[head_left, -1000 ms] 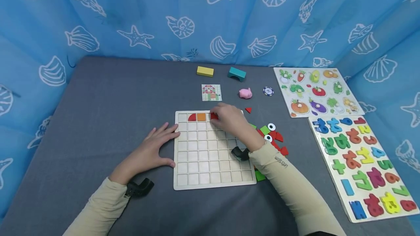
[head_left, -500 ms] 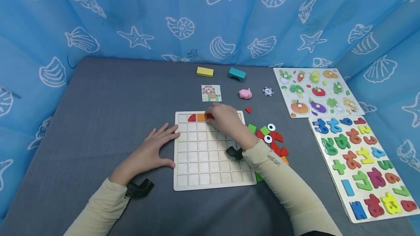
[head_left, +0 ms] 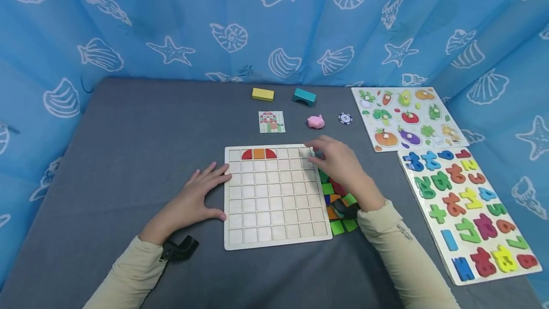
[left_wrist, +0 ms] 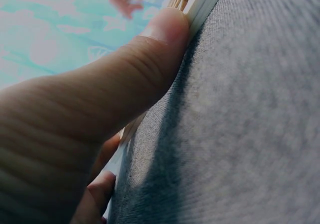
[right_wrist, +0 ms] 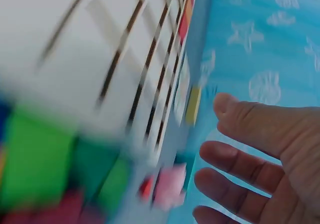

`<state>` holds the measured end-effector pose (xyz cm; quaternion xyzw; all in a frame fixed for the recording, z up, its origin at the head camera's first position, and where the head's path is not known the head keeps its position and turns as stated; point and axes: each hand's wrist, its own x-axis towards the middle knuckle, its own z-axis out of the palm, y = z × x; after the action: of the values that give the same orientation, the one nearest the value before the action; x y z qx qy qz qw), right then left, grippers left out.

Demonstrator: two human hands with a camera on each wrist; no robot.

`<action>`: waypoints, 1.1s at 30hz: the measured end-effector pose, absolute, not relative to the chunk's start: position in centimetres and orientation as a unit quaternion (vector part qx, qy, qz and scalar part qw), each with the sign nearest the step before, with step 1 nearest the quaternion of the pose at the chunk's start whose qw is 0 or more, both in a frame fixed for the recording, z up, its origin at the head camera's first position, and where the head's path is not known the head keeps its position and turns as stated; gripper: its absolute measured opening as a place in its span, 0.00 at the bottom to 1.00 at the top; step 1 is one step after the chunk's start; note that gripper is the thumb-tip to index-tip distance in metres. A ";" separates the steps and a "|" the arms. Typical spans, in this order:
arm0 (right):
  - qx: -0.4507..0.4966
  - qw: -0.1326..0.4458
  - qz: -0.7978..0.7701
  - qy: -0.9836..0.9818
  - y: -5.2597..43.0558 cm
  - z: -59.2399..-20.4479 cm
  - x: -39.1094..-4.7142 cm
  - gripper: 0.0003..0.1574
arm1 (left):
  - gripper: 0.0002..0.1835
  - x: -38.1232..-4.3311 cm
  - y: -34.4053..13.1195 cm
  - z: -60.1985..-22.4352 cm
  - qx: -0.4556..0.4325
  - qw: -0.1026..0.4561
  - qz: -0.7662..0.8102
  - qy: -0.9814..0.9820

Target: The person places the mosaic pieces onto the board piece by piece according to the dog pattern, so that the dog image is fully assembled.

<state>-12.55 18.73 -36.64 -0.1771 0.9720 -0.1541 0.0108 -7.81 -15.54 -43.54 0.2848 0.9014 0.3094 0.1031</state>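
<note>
A wooden grid board (head_left: pixel 270 204) lies in the middle of the table. In its top row an orange square tile (head_left: pixel 259 153) sits between two red quarter-round tiles, the left one (head_left: pixel 247 155) and the right one (head_left: pixel 270 154). My left hand (head_left: pixel 193 201) rests with spread fingers at the board's left edge; the left wrist view shows the thumb (left_wrist: pixel 160 31) against the rim. Over the board's top right corner is my right hand (head_left: pixel 339 161), fingers relaxed and apart. In the right wrist view nothing lies between its thumb (right_wrist: pixel 250 121) and fingers.
Loose tiles, among them a green square (head_left: pixel 337 227), lie along the board's right edge, partly under my right wrist. Behind are a pattern card (head_left: pixel 272 122), yellow block (head_left: pixel 263 94), teal block (head_left: pixel 304 96), pink pig (head_left: pixel 315 121) and chip (head_left: pixel 345 118). Vegetable (head_left: pixel 364 132) and number (head_left: pixel 437 230) puzzles stand right.
My right hand has let go of the right red quarter-round tile, now in the top row beside the orange square, and has moved right. My left hand has stayed at the board's edge.
</note>
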 end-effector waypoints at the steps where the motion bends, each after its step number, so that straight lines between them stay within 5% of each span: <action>1: -0.167 0.011 -0.154 0.974 19.7 -36.7 -12.2 0.21 | 0.51 -7.8 -15.5 -43.5 0.284 0.104 0.309 0.901; 10: -0.111 0.055 -0.128 0.984 24.5 -38.2 -9.8 0.15 | 0.51 -7.8 -15.6 -43.4 0.278 0.105 0.310 0.903; 33: -0.109 0.076 -0.088 0.987 24.2 -38.7 -11.2 0.13 | 0.51 -7.8 -15.4 -43.6 0.284 0.097 0.314 0.901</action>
<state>-11.22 24.24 -38.68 -0.1089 0.9872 -0.0879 0.0759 -7.75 -15.43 -43.57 0.2841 0.9007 0.3139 0.0971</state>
